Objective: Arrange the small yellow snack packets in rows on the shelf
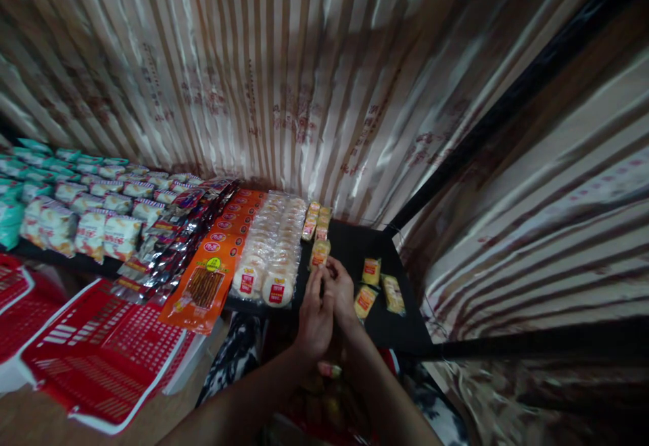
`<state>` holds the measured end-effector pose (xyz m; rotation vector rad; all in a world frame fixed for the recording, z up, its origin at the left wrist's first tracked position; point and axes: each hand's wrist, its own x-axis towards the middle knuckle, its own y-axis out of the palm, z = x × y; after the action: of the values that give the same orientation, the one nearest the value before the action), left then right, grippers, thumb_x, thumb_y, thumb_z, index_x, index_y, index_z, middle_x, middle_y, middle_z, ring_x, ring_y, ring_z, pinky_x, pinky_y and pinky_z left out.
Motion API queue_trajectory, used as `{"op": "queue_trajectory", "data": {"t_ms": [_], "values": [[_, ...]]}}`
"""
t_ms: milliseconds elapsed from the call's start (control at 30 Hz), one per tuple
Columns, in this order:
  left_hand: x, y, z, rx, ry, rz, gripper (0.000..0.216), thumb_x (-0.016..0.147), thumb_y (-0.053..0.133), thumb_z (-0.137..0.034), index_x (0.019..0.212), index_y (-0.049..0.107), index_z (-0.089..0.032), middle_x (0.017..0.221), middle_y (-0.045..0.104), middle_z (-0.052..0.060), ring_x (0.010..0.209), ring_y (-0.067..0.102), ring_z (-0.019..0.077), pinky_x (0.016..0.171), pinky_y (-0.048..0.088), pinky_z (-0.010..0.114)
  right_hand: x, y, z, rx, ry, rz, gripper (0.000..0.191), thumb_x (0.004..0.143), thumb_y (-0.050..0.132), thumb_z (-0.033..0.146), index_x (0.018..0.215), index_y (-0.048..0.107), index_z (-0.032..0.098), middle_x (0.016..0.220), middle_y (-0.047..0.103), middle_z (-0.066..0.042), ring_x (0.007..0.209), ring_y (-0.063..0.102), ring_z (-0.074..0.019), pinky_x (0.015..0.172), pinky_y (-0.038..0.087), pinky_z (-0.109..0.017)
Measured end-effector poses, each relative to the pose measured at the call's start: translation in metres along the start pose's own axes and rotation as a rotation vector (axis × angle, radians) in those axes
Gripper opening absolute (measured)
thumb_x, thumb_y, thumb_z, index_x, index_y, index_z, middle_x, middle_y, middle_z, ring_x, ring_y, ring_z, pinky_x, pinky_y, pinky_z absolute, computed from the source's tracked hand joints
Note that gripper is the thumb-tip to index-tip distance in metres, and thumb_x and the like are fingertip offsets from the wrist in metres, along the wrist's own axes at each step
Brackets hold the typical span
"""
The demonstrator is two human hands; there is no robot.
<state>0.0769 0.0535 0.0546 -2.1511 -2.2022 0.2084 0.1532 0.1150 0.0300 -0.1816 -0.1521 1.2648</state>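
Observation:
My left hand (pixel 313 317) and my right hand (pixel 341 290) meet over the front of a black shelf (pixel 355 246). Together they pinch a small yellow snack packet (pixel 319 253) at the near end of a short row of like packets (pixel 315 219). Three more yellow packets lie loose to the right: one (pixel 371 271), one (pixel 364 301) beside my right wrist, and one (pixel 393 294) furthest right.
Left of my hands lie rows of round white cakes in clear wrap (pixel 268 250), orange snack packs (pixel 210 277), dark foil packs (pixel 167 243) and white bags (pixel 91 223). Red printed bags (pixel 96 358) lie lower left. Striped curtain (pixel 284 74) backs the shelf.

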Motion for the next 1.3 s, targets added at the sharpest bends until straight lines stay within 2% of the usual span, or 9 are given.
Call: {"op": "queue_trajectory", "data": {"t_ms": [200,333,433,567,667,900,1033,1167,1300], "values": [[0.041,0.015,0.015,-0.091,-0.07,-0.054,0.051,0.087,0.032,-0.028,0.136,0.032,-0.013,0.145,0.03,0.007,0.135,0.022,0.0165,0.113,0.014,0.03,0.028,0.017,-0.008,-0.298,-0.068,-0.016,0.037,0.074,0.048,0.044,0.098,0.064,0.021,0.087,0.065,-0.004,0.077,0.06,-0.0179,0.067,0.045,-0.027],[0.063,0.016,0.025,-0.097,-0.078,-0.067,0.054,0.088,0.03,-0.03,0.136,0.029,-0.007,0.146,0.027,0.013,0.136,0.02,0.0193,0.114,0.011,0.034,0.037,0.027,-0.012,-0.309,-0.097,-0.004,0.036,0.074,0.048,0.042,0.099,0.064,0.021,0.093,0.064,-0.006,0.084,0.059,-0.0192,0.07,0.044,-0.026],[0.073,0.015,0.03,-0.115,-0.081,-0.062,0.053,0.087,0.03,-0.03,0.135,0.031,-0.007,0.146,0.027,0.013,0.137,0.017,0.0197,0.114,0.01,0.036,0.043,0.033,-0.016,-0.305,-0.142,0.002,0.036,0.074,0.046,0.041,0.1,0.062,0.021,0.098,0.064,-0.006,0.087,0.058,-0.0188,0.074,0.044,-0.026],[0.081,0.015,0.035,-0.153,-0.072,-0.074,0.051,0.086,0.034,-0.036,0.131,0.039,-0.011,0.142,0.035,0.012,0.137,0.019,0.0198,0.113,0.012,0.038,0.051,0.036,-0.019,-0.333,-0.159,-0.009,0.038,0.077,0.043,0.042,0.104,0.055,0.018,0.094,0.063,-0.007,0.081,0.058,-0.018,0.074,0.044,-0.028],[0.084,0.016,0.036,-0.184,-0.067,-0.059,0.051,0.085,0.036,-0.04,0.128,0.042,-0.013,0.138,0.04,0.012,0.135,0.022,0.0208,0.113,0.016,0.039,0.053,0.035,-0.02,-0.377,-0.186,0.026,0.032,0.078,0.04,0.042,0.095,0.054,0.018,0.09,0.062,-0.007,0.077,0.058,-0.0173,0.072,0.044,-0.028],[0.09,0.018,0.037,-0.24,-0.074,-0.128,0.043,0.085,0.04,-0.032,0.124,0.049,-0.015,0.132,0.049,0.009,0.135,0.023,0.0187,0.114,0.011,0.034,0.054,0.036,-0.022,-0.52,-0.313,-0.031,0.028,0.082,0.038,0.035,0.095,0.055,0.017,0.095,0.057,-0.009,0.082,0.056,-0.0174,0.07,0.046,-0.028],[0.092,0.019,0.039,-0.244,-0.078,-0.142,0.043,0.086,0.038,-0.026,0.128,0.045,-0.016,0.138,0.043,0.006,0.135,0.023,0.015,0.113,0.014,0.028,0.056,0.036,-0.027,-0.605,-0.345,-0.059,0.031,0.083,0.038,0.032,0.102,0.058,0.017,0.1,0.059,-0.009,0.087,0.056,-0.0183,0.075,0.047,-0.03],[0.093,0.017,0.036,-0.222,-0.064,-0.108,0.046,0.088,0.033,-0.022,0.133,0.039,-0.015,0.144,0.033,0.006,0.136,0.021,0.014,0.113,0.015,0.028,0.058,0.036,-0.035,-0.549,-0.401,-0.06,0.037,0.085,0.035,0.029,0.113,0.056,0.017,0.106,0.059,-0.01,0.093,0.057,-0.0179,0.081,0.047,-0.03],[0.097,0.017,0.036,-0.158,-0.057,-0.114,0.048,0.088,0.032,-0.021,0.136,0.035,-0.017,0.146,0.03,0.005,0.135,0.021,0.0131,0.113,0.014,0.028,0.055,0.033,-0.041,-0.484,-0.447,-0.045,0.04,0.085,0.032,0.026,0.115,0.056,0.015,0.109,0.059,-0.011,0.101,0.054,-0.0182,0.088,0.045,-0.032]]}}
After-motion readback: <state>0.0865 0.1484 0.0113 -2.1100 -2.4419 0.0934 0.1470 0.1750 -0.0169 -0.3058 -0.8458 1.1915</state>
